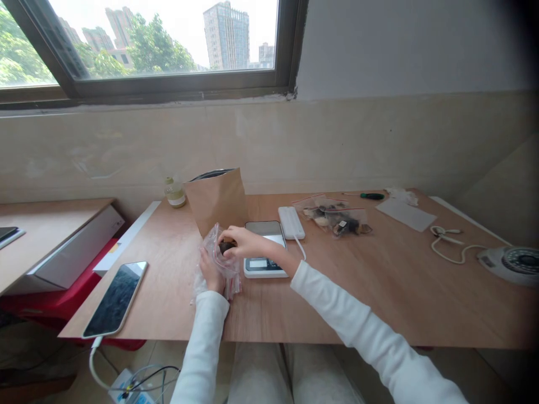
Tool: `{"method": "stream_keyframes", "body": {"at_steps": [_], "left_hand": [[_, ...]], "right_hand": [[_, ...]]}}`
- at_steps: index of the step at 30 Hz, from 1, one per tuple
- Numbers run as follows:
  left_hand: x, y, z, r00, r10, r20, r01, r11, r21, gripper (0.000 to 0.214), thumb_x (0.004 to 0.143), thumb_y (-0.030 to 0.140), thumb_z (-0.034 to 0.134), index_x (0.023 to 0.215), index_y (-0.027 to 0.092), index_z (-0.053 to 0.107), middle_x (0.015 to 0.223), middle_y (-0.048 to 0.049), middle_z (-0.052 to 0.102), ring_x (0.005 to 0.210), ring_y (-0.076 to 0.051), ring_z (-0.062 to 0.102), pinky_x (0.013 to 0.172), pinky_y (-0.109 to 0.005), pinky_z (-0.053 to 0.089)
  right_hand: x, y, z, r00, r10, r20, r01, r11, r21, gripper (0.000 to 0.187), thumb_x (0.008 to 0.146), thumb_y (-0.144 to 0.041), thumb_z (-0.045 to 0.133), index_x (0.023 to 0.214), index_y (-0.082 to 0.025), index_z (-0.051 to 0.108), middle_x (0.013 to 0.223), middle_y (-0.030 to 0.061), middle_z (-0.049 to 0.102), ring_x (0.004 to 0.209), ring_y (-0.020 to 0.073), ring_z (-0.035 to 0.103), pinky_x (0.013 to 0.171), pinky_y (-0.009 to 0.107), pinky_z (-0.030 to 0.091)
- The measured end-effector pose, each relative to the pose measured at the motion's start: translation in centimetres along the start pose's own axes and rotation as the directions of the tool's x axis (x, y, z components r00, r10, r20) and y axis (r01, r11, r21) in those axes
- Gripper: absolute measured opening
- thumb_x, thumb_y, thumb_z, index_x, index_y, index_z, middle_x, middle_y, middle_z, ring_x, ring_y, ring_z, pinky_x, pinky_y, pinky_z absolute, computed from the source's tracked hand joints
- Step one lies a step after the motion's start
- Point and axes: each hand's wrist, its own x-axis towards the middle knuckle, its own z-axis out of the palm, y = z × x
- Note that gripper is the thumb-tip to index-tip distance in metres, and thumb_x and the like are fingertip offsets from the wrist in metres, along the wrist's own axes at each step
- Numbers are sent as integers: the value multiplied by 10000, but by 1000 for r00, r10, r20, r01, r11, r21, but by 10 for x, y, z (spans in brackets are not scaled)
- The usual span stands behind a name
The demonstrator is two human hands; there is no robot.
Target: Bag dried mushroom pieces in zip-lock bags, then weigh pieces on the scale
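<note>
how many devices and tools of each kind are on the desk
smartphone: 1
digital scale: 1
white rectangular unit, maybe a power bank: 1
screwdriver: 1
round white corded device: 1
total: 5

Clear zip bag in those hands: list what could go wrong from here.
The dark lump pinched by the right hand might slip and land on the digital scale just beside it. The soft clear zip bag, gripped by the left hand, could fold and snag the lump.
</note>
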Motion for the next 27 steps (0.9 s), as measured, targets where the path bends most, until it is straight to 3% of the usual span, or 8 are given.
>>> {"method": "stream_keyframes", "body": {"at_steps": [4,8,10,15,19,22,25,27], "left_hand": [[-8,14,5,990,-138,-12,136,988,-71,535,905,529,291,1199,175,564,849,-113,682,545,-184,648,481,-311,526],[-12,20,7,989,-144,-15,142,986,-89,579,914,532,275,1315,177,492,844,-111,682,491,-153,612,471,-293,514],[-13,21,6,989,-146,-3,145,985,-99,604,910,550,282,1355,182,461,855,-110,683,489,-145,604,481,-292,513],[-12,21,4,988,-155,14,156,981,-112,612,911,552,298,1390,194,425,839,-92,681,476,-130,585,467,-268,494],[-10,20,1,986,-165,25,167,976,-136,582,911,533,319,1386,215,428,840,-77,679,492,-134,601,433,-244,470],[-8,18,-1,984,-170,45,175,973,-150,569,901,542,341,1382,251,429,865,-76,688,501,-142,608,441,-260,483],[-7,19,-2,979,-191,69,200,966,-162,577,888,562,349,1387,278,411,877,-72,697,499,-145,607,460,-277,500],[-7,21,-3,975,-204,88,217,960,-176,594,879,583,348,1392,287,389,877,-68,701,486,-145,603,451,-271,489]], "right_hand": [[20,2,-43,944,-32,-328,103,974,200,261,791,-187,619,1052,-176,610,1048,41,623,923,151,578,805,273,458],[71,4,-80,712,-135,-689,245,967,64,283,804,-153,572,1085,-177,555,1139,68,586,1055,172,544,938,307,429],[96,8,-88,669,-177,-722,225,974,-31,307,813,-123,541,1116,-169,526,1179,90,549,1090,176,525,966,311,416],[125,19,-78,800,-218,-559,141,974,-178,308,851,-88,454,1150,-154,494,1174,101,521,1104,174,507,993,326,392],[120,20,-72,825,-225,-518,118,966,-232,298,895,-110,428,1188,-145,470,1170,100,522,1070,158,521,957,297,402],[115,15,-75,886,-229,-403,76,930,-361,221,960,-178,380,1091,-113,545,1084,105,578,1006,168,544,936,298,394],[113,10,-76,945,-184,-271,16,851,-525,349,1007,-238,288,977,-85,600,1030,135,622,1000,202,548,969,344,349],[112,8,-75,953,-149,-263,-31,819,-574,376,1013,-287,281,1029,-65,583,1067,163,619,1036,230,540,976,375,339]]}}
